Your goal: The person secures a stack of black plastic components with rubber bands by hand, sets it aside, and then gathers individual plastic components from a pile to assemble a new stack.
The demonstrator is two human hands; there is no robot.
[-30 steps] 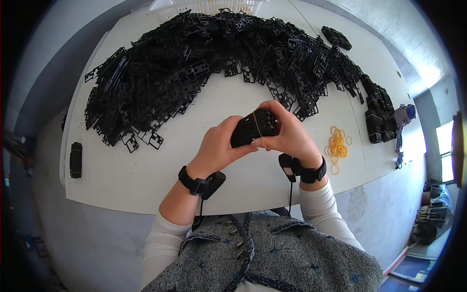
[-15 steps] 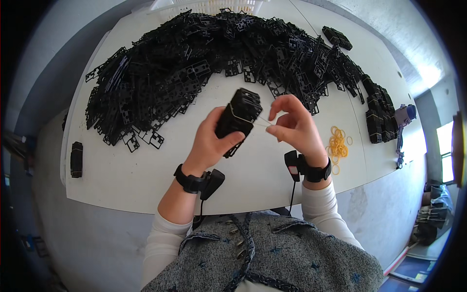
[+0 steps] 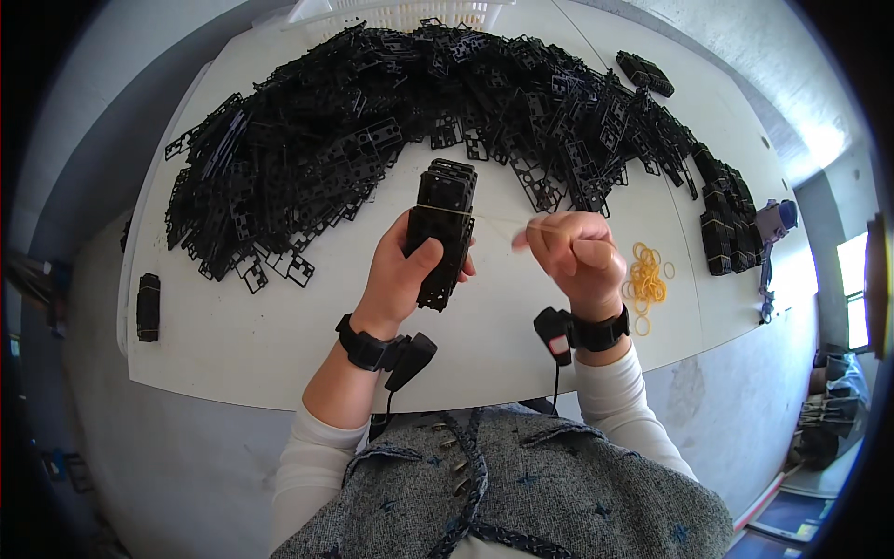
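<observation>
A stack of flat black plastic frames [image 3: 441, 228] stands nearly upright in my left hand [image 3: 396, 279], the thumb across its face and fingertips showing at its right edge. Around the upper part of the stack runs a pale rubber band [image 3: 445, 211]. One loop of that band is stretched out to the right, pulled by my right hand [image 3: 579, 256]. The right fingers are curled closed on it and slightly blurred. A big heap of loose black frames [image 3: 307, 140] arches across the table beyond both hands.
Loose yellow rubber bands [image 3: 647, 279] lie right of my right hand. Banded stacks [image 3: 726, 214] stand at the right, another bundle [image 3: 644, 73] at the far right, one [image 3: 148, 307] at the left. A white basket [image 3: 400, 13] is behind the heap; a purple-grey device [image 3: 775, 222] sits at the right edge.
The stack has turned from tilted to nearly upright and shifted slightly left. My right hand has moved right and curled closed, stretching the rubber band further out.
</observation>
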